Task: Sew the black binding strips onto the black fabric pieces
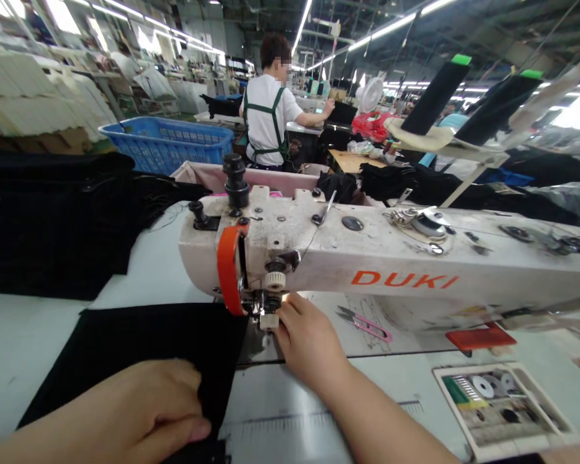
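Observation:
A white sewing machine (319, 258) with an orange guard stretches across the middle. My right hand (309, 335) is at its needle area, fingers bent against the parts by the presser foot; what the fingertips grip, if anything, is hidden. Black fabric (174, 328) lies flat on the table left of the needle. Over this fabric rests my left hand (159, 406), its fingers curled under and thumb pointing right; whether it pinches the cloth is hidden. Pink-handled thread snips (367, 324) lie under the machine arm.
Stacked black cloth (53, 225) sits at the left. A parts tray (507, 412) and a red piece (481, 338) are at the right. Behind the machine are a blue basket (169, 142), black thread cones (437, 96) and a person (268, 116) in a white shirt, back turned.

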{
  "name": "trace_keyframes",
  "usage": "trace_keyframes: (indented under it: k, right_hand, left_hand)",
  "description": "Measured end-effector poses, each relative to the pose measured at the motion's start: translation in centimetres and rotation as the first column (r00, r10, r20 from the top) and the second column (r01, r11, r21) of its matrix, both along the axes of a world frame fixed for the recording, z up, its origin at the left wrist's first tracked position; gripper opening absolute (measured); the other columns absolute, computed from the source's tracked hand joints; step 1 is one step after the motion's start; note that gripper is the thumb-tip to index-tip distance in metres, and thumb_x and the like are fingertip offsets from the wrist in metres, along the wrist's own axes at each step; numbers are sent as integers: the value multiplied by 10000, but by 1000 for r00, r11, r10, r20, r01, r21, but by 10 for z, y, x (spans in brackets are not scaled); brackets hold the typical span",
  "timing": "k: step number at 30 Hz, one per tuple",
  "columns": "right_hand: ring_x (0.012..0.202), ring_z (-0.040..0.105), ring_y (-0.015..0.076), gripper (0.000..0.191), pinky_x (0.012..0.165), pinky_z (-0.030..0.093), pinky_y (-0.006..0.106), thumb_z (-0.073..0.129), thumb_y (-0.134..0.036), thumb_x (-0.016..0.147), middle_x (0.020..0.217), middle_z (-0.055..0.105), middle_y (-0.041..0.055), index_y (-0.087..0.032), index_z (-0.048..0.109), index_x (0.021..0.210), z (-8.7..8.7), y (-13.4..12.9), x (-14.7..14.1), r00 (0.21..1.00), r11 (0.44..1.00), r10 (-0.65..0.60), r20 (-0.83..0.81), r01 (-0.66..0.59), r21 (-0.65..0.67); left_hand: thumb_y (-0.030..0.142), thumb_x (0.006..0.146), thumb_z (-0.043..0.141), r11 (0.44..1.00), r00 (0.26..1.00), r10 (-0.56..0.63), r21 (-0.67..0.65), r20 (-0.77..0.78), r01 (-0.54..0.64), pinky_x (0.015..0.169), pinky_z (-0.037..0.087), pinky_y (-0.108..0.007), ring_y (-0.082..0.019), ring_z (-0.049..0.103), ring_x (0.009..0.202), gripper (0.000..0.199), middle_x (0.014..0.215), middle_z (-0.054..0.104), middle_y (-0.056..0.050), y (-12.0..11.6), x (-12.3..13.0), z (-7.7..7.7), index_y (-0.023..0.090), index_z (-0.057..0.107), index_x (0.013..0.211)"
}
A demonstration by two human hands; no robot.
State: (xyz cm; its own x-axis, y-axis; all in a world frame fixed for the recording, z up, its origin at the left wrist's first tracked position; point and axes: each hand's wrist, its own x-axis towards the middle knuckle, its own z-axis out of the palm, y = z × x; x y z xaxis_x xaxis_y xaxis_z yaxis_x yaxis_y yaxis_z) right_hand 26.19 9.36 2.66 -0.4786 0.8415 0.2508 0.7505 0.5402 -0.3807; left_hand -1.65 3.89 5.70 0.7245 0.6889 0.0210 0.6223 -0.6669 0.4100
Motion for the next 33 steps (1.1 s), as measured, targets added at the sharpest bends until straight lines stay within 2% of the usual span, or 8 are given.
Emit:
trace_keyframes:
  k: [2,6,10,14,21,25,29,33]
  right_hand:
    - [945,616,231,109,810,511,326,606,-82,984,1024,650,78,-173,665,975,-4,2,-4,1000,1000,-7,7,7,29]
    - [903,605,235,96,778,507,336,618,-107,1001,985,653,79,-165,681,956,-7,0,-3,1000,994,18,10,-19,105]
    - [904,599,224,153,808,506,350,566,-119,1019,974,689,65,-174,703,975,-7,-9,2,966,952,255,-32,-245,184]
    - [912,619,218,150,827,517,367,574,-147,1006,1028,730,48,-192,717,1010,-8,-20,1,889,876,457,-10,-448,179]
    - [935,635,246,243,818,541,401,586,-152,1001,1084,740,83,-115,678,1222,-11,-23,-7,909,897,415,42,-416,149]
    - [965,650,234,164,881,532,378,612,-146,991,1070,744,86,-148,700,1129,-4,-28,-7,930,928,366,-40,-362,85]
    - [874,658,186,103,788,503,308,683,-184,962,908,724,19,-195,667,862,-3,-53,-2,957,974,167,-237,-198,-113]
    - [785,639,181,141,716,458,327,663,-149,884,819,700,8,-196,614,760,-13,-76,-1,956,981,157,-247,-180,-74]
  left_hand:
    - [322,1055,553,997,1000,-27,74,-4,27,884,595,-215,-146,733,1001,229,1045,780,39,19,3,2,323,773,992]
    - [303,1064,523,910,997,70,410,-12,-59,1182,515,-387,-226,599,1400,499,1551,601,-11,26,15,-25,343,498,1561]
    - [234,1068,459,824,984,178,542,25,-163,1201,505,-387,-227,551,1456,539,1588,563,-55,-3,36,-48,225,427,1606]
    - [254,1053,493,876,981,185,443,57,-191,1190,528,-392,-237,602,1408,516,1552,602,-38,-14,38,-47,269,490,1569]
    - [292,1052,542,919,986,147,358,74,-164,1209,501,-395,-227,595,1416,433,1554,600,-22,18,18,-47,279,589,1482]
    - [303,1071,511,922,989,129,359,73,-147,1203,506,-408,-219,610,1399,416,1526,627,-20,28,13,-45,279,592,1478]
    - [462,1029,612,931,993,121,347,-13,-109,1139,559,-356,-239,623,1385,587,1573,578,-1,-6,8,-42,359,459,1587]
    - [589,976,643,886,998,47,463,-30,-28,1114,560,-277,-234,625,1380,756,1560,589,-2,-46,10,-55,316,388,1633]
